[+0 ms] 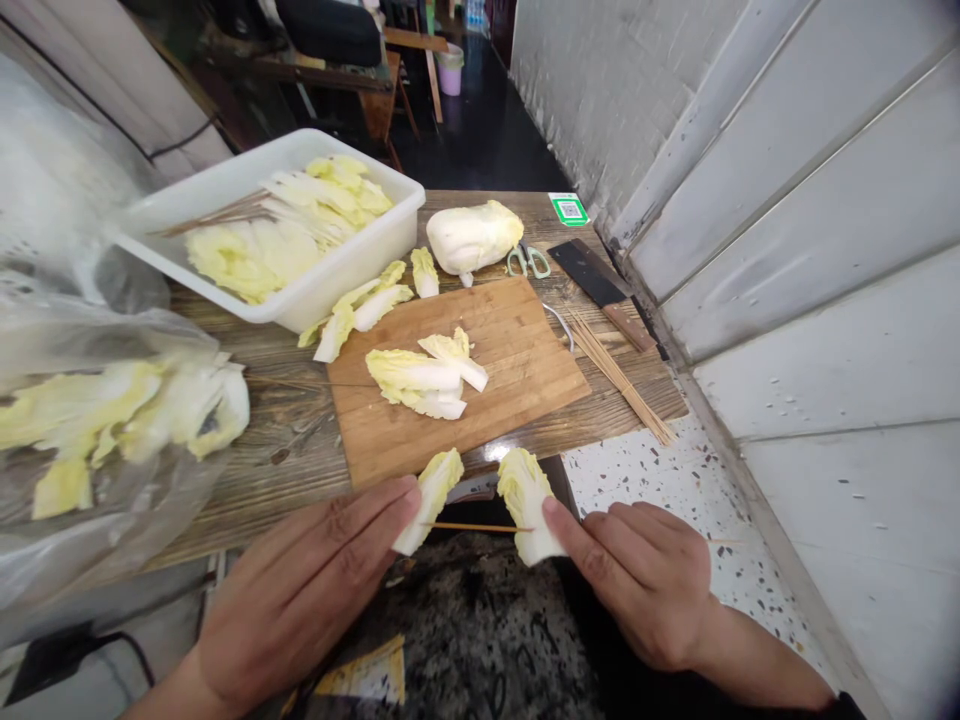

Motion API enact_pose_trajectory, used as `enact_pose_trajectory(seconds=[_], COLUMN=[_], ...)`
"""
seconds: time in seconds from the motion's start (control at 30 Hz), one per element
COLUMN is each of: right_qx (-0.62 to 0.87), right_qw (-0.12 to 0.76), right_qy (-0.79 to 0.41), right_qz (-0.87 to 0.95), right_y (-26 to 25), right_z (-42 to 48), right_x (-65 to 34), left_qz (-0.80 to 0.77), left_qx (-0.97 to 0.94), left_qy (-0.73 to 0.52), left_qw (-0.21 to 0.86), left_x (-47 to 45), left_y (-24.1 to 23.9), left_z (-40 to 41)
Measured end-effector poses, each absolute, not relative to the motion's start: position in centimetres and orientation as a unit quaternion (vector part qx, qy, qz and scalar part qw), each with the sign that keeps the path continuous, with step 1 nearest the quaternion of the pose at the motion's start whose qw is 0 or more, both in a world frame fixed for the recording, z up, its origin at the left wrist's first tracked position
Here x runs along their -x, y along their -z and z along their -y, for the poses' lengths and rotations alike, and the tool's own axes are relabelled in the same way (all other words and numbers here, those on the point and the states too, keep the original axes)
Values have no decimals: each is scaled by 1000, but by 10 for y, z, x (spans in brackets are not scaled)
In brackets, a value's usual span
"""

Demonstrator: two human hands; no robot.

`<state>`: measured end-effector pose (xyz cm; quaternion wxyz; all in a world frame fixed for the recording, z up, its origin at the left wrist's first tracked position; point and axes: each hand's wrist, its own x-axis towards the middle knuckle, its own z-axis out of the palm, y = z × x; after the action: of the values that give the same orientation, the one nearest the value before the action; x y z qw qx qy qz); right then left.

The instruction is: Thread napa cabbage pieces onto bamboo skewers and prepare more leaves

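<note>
My left hand (300, 590) is closed on a small napa cabbage leaf (433, 500), its fingers laid along the leaf's left side. My right hand (645, 570) grips another cabbage leaf (529, 500) at its white stem. A thin bamboo skewer (472, 527) runs level between the two leaves and appears to pass through both. Both hands are in front of the table edge, above a dark speckled apron (480, 610). Beyond them, several cut cabbage leaves (420, 375) lie on a wooden cutting board (517, 330). My thumbs are mostly hidden.
A white bin (352, 265) of cabbage leaves and skewers stands back left. Plastic bags (60, 250) with leaves lie left. Behind the board are a cabbage (469, 238) and scissors (536, 262); a cleaver (592, 275) and skewer bundle (622, 380) lie right, near the wall (825, 250).
</note>
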<state>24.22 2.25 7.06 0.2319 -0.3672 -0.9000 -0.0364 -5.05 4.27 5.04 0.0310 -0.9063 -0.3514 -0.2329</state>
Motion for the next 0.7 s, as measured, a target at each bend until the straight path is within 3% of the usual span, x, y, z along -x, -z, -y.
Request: enact_pose_trajectory(seconds=[0.7], right_qx=[364], right_qw=[223], right_qy=[40], right_qz=[903], right_y=[-76], right_z=[-21], right_x=[-245], left_qz=[356], left_qx=[916], left_qy=[182], left_qw=[-25], left_x=[64], left_y=[-54], left_z=[-33])
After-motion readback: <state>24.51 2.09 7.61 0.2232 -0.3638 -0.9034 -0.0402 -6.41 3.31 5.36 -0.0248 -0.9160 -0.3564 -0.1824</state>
